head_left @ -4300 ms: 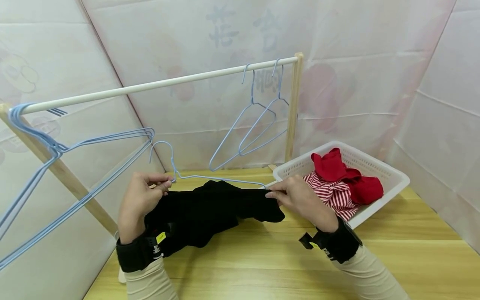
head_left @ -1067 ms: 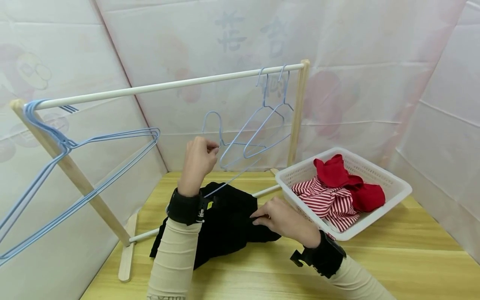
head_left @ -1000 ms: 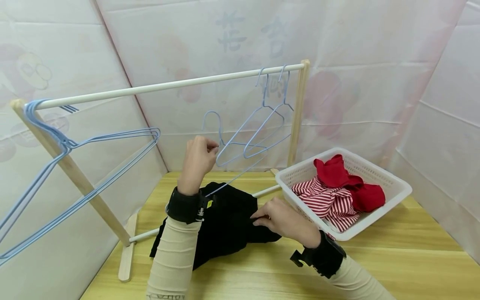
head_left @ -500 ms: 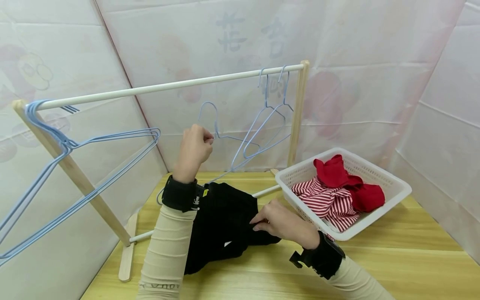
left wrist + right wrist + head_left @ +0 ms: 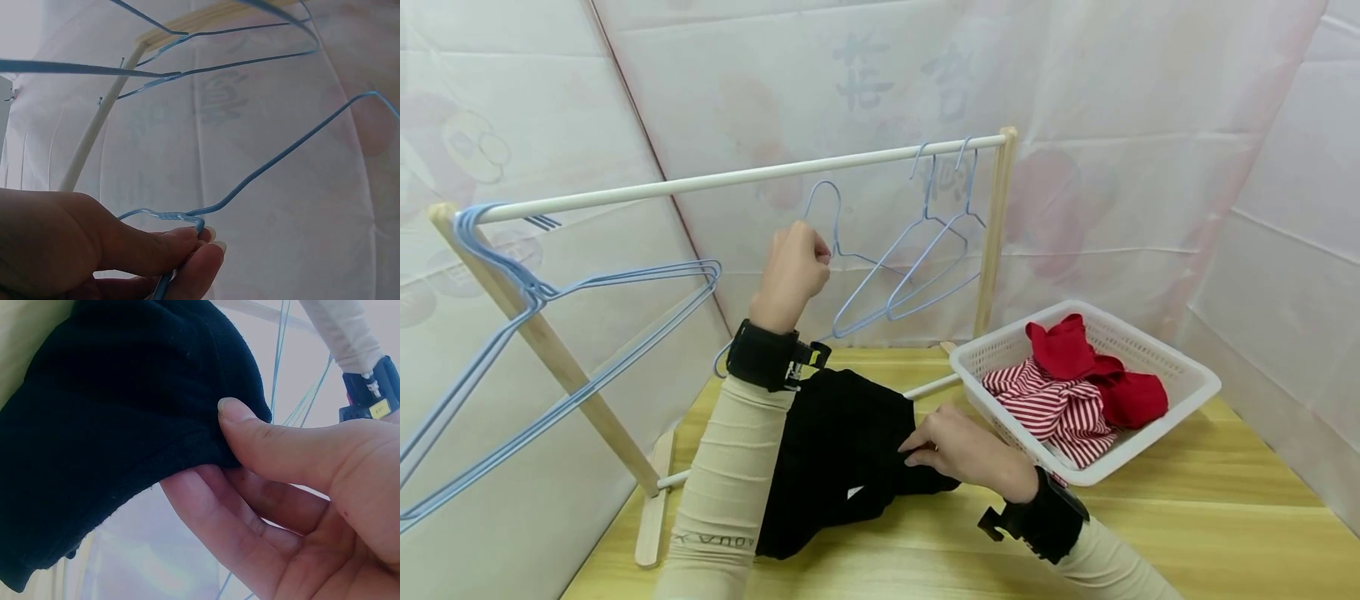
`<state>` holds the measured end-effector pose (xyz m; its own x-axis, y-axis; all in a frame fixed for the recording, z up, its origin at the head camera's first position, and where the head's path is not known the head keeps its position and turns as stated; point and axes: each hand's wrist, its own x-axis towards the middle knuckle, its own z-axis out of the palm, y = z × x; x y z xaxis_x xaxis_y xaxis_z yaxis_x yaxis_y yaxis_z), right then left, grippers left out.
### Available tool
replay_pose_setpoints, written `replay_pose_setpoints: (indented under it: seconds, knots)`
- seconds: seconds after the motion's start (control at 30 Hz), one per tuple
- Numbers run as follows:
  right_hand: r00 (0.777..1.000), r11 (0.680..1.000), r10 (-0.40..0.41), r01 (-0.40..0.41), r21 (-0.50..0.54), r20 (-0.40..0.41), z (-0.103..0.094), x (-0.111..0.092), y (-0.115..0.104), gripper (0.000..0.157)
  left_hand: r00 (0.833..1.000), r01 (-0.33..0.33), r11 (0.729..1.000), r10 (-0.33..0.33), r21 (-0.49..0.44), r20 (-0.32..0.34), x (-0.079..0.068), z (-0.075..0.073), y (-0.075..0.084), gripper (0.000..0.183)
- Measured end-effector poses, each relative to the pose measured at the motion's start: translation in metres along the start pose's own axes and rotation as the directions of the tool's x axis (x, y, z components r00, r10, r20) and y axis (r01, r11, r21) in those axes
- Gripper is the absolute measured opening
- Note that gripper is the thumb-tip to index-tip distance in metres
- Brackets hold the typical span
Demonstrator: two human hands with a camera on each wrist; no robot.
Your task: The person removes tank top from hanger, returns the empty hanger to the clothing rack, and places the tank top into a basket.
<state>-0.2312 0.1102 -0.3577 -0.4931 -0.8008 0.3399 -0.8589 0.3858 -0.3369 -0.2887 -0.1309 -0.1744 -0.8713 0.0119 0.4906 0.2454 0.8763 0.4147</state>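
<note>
My left hand [image 5: 792, 271] pinches a light blue wire hanger [image 5: 838, 215] just below its hook, raised a little under the rail. In the left wrist view, thumb and fingertips grip the twisted neck of the hanger [image 5: 275, 161], and one shoulder slopes away to the right. Most of its lower part is hidden behind my forearm in the head view. A black garment [image 5: 850, 425] lies bunched on the table below. My right hand [image 5: 962, 454] pinches its right side; in the right wrist view the thumb is on top of the black cloth [image 5: 137, 394] and the fingers are underneath.
A white rail [image 5: 737, 179] on wooden posts crosses behind my hands. Several blue hangers [image 5: 538, 292] bunch at its left end, and two hang near the right post [image 5: 996, 233]. A white basket [image 5: 1180, 367] with red clothes [image 5: 1060, 346] and a red-striped garment [image 5: 1052, 408] stands right.
Both hands were at the black garment with the hanger low over it. My left hand has since lifted the hanger up and rightward; my right hand moved lower and keeps holding the cloth.
</note>
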Motion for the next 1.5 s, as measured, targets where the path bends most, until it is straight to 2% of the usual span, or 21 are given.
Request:
replay_pose_setpoints:
  seconds: [0.37, 0.63, 0.97, 1.17, 1.5]
  knots:
    - [1.0, 1.0, 0.004, -0.004, 0.004, 0.004, -0.001, 0.0, 0.001, 0.014, 0.998, -0.013, 0.995, 0.006, 0.102, 0.067, 0.021, -0.018, 0.019, 0.029]
    - [1.0, 1.0, -0.01, 0.01, -0.005, -0.001, -0.001, 0.001, 0.0, 0.014, 0.997, -0.008, 0.99, -0.002, 0.139, 0.073, 0.032, -0.026, 0.027, 0.027]
    - [1.0, 1.0, -0.006, 0.006, -0.014, 0.008, -0.002, 0.001, 0.0, 0.014, 1.0, -0.028, 0.994, 0.027, 0.109, 0.017, 0.038, -0.036, 0.038, 0.026]
    - [1.0, 1.0, -0.002, 0.002, -0.004, 0.007, -0.002, 0.001, 0.001, 0.014, 0.997, -0.069, 0.993, 0.073, 0.096, -0.035, 0.037, -0.033, 0.039, 0.029]
    - [1.0, 1.0, -0.002, 0.002, -0.007, 0.008, -0.001, 0.001, 0.003, 0.014, 0.991, -0.096, 0.992, 0.104, 0.087, -0.083, 0.034, -0.029, 0.044, 0.03]
